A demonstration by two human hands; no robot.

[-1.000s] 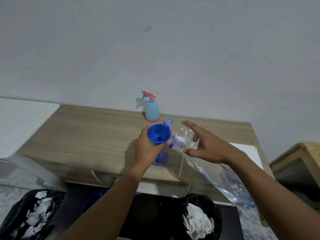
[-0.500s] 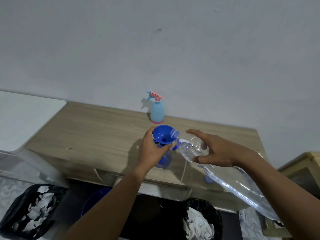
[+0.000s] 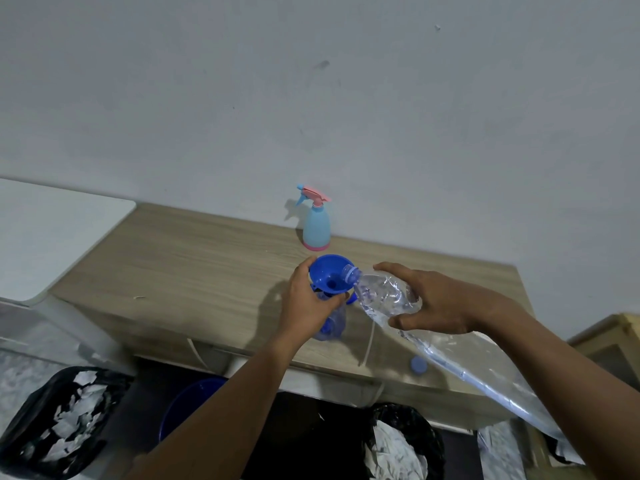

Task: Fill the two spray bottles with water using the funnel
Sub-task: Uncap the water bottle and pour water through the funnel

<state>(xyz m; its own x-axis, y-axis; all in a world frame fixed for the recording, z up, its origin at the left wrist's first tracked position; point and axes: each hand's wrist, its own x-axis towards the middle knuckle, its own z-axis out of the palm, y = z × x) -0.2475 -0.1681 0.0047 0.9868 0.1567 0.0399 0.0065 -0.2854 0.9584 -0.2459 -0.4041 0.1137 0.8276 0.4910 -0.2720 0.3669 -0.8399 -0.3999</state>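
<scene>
Left hand (image 3: 304,303) is wrapped round the neck of the clear spray bottle (image 3: 333,325), which stands on the wooden bench (image 3: 207,265), thumb up against the rim of the blue funnel (image 3: 330,273) seated in its mouth: that grip is closed on bottle and funnel together. Right hand (image 3: 446,306) clamps the big clear water bottle (image 3: 384,296) near its shoulder, thumb underneath, fingers curled over the top, a firm grip. The bottle lies tilted, base up towards the person, open mouth dipping just over the funnel's right rim. Whether water is running I can't tell from here. Further back, close to the grey wall (image 3: 311,98), the second spray bottle (image 3: 316,226) stands upright, pale blue with a pink trigger head on, well apart from the hands. A small blue cap (image 3: 418,365) sits at the bench's near edge, under the tilted bottle. Down on the floor, two black bin bags (image 3: 62,417) hold white paper scraps, with a blue bucket (image 3: 187,407) between them.
</scene>
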